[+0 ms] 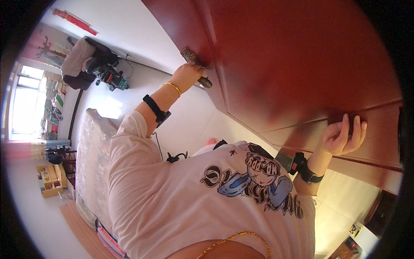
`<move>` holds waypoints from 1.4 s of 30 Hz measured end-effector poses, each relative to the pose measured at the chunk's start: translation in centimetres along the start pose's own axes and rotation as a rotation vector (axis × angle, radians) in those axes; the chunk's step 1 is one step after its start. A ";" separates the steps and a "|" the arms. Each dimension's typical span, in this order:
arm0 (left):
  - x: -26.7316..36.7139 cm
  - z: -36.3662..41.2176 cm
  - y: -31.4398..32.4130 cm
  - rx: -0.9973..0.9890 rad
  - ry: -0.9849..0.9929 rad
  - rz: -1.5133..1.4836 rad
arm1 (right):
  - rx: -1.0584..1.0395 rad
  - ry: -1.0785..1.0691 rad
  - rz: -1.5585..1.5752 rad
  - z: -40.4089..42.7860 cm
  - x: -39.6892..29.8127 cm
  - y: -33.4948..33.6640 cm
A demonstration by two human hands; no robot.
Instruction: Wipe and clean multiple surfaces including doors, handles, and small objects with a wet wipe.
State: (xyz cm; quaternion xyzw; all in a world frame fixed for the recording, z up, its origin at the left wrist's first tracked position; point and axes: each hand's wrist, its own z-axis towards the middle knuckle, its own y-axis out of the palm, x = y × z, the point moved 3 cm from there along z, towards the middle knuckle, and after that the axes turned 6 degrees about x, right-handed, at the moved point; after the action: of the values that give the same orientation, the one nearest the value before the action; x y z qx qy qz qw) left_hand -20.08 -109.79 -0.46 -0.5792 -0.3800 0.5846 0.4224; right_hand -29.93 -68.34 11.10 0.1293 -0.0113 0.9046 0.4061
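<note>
A dark, ornate metal door handle (205,82) is fixed near the edge of a glossy red-brown door (275,58). My left hand (188,76) is closed around its middle, so that part is hidden. To the right, my right hand (344,136) is raised beside the lower part of the door, fingers loosely bent and apart. Nothing shows in it, and I cannot tell whether the fingertips touch the door. Black straps with small devices circle both forearms.
Pale floor tiles (190,106) run past the door edge. An electric scooter (108,73) with a checked cover stands by the wall at left. A bed or couch with a floral cover (92,155) lies nearer, beside my left arm. A small wooden shelf (51,181) stands beyond.
</note>
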 end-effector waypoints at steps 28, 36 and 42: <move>-4.5 0.0 -3.3 1.050 -0.691 -0.789 | 0.014 -0.042 -0.082 0.9 0.1 0.9; -7.1 -0.7 -0.8 0.905 -0.907 -0.933 | 0.002 -0.091 -0.095 1.6 -0.1 0.4; -7.1 -0.5 -6.9 1.001 -0.844 -1.591 | 0.044 -0.144 -0.090 2.4 0.3 -0.4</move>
State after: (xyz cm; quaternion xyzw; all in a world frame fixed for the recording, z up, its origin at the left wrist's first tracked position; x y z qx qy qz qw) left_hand -19.40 -113.96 8.52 0.3349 -0.4839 0.3828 0.7121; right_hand -29.31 -68.19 13.48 0.2032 -0.0146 0.8738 0.4415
